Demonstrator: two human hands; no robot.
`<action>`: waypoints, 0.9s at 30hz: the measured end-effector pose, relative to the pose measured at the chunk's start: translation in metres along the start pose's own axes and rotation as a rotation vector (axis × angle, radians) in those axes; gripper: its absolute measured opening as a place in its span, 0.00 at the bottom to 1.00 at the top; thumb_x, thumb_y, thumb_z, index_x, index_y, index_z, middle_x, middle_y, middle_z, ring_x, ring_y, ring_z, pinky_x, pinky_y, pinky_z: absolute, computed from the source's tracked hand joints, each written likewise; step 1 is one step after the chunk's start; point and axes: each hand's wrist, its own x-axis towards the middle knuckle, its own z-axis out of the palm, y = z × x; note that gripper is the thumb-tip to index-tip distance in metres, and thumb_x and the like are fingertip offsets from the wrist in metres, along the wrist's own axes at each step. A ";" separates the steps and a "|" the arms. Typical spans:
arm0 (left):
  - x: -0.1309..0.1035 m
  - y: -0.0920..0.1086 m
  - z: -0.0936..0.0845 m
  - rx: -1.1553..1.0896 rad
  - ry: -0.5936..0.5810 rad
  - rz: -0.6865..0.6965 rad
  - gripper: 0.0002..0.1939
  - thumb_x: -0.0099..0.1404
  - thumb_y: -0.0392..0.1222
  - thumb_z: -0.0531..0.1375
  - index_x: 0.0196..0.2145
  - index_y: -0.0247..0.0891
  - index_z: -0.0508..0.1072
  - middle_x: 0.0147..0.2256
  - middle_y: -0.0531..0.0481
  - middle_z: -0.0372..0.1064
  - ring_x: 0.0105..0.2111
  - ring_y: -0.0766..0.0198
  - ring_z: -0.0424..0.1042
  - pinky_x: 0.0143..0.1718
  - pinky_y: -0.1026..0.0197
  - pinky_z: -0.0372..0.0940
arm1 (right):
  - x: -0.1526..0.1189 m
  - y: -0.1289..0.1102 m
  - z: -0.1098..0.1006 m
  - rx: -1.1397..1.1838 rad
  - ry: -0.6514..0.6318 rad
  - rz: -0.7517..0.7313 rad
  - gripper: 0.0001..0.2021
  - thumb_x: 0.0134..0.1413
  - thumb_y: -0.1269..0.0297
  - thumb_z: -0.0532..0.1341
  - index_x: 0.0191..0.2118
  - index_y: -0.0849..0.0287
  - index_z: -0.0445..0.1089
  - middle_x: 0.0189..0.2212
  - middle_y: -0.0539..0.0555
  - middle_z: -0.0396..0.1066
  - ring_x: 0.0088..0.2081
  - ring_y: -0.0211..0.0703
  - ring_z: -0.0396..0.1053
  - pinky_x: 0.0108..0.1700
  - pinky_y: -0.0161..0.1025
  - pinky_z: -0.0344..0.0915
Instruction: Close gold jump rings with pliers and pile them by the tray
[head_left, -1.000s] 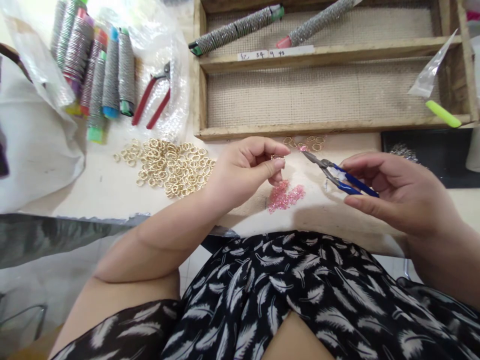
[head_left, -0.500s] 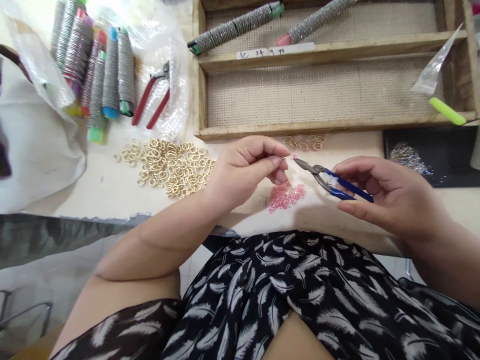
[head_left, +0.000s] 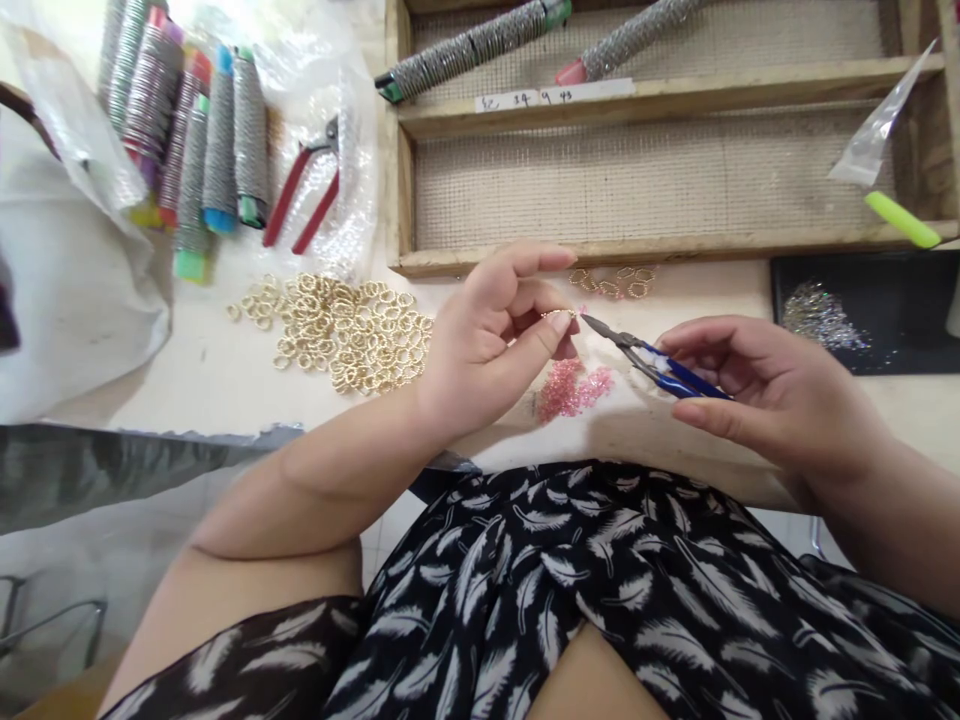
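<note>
Between the thumb and fingers of my left hand (head_left: 499,340) is a gold ring (head_left: 559,314), partly covered by the fingertips, with a tiny pink piece at its right side. My right hand (head_left: 772,390) is closed around the blue handles of the pliers (head_left: 652,362). Their pointed jaws reach left, close to the ring; whether they touch the pink piece I cannot tell. Below the jaws lies a pile of small pink beads (head_left: 570,390). A heap of gold rings (head_left: 352,335) spreads left of my left hand. Several rings with pink pieces (head_left: 615,281) lie beyond my fingers.
A wooden mesh tray (head_left: 525,258) spans the back, with wire-wrapped rods (head_left: 472,50) across it. More wrapped rods (head_left: 217,150) and red-handled pliers (head_left: 304,185) lie on plastic at left. A black mat (head_left: 907,320) with glittering bits is at right.
My left index finger has lifted and straightened, and more of the gold ring shows. The blue pliers have shifted slightly left, their handles closer together.
</note>
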 end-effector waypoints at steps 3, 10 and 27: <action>0.000 0.001 0.000 -0.027 -0.020 -0.014 0.16 0.67 0.39 0.66 0.52 0.43 0.70 0.29 0.56 0.75 0.26 0.66 0.77 0.31 0.61 0.76 | 0.000 0.000 0.002 -0.015 0.001 -0.022 0.21 0.48 0.58 0.80 0.48 0.53 0.79 0.41 0.54 0.83 0.40 0.48 0.83 0.45 0.42 0.83; 0.001 -0.003 -0.003 -0.055 -0.022 -0.133 0.16 0.68 0.39 0.65 0.52 0.43 0.73 0.28 0.54 0.76 0.23 0.66 0.74 0.27 0.61 0.74 | -0.006 0.010 -0.003 -0.259 0.008 -0.181 0.21 0.56 0.51 0.77 0.54 0.48 0.80 0.48 0.55 0.81 0.45 0.54 0.81 0.47 0.50 0.81; 0.001 0.000 0.001 -0.076 -0.025 -0.126 0.16 0.64 0.35 0.64 0.49 0.44 0.73 0.25 0.58 0.72 0.22 0.67 0.74 0.24 0.64 0.70 | -0.009 0.010 -0.002 -0.386 -0.005 -0.263 0.22 0.60 0.53 0.75 0.58 0.42 0.75 0.52 0.54 0.79 0.50 0.60 0.78 0.54 0.58 0.76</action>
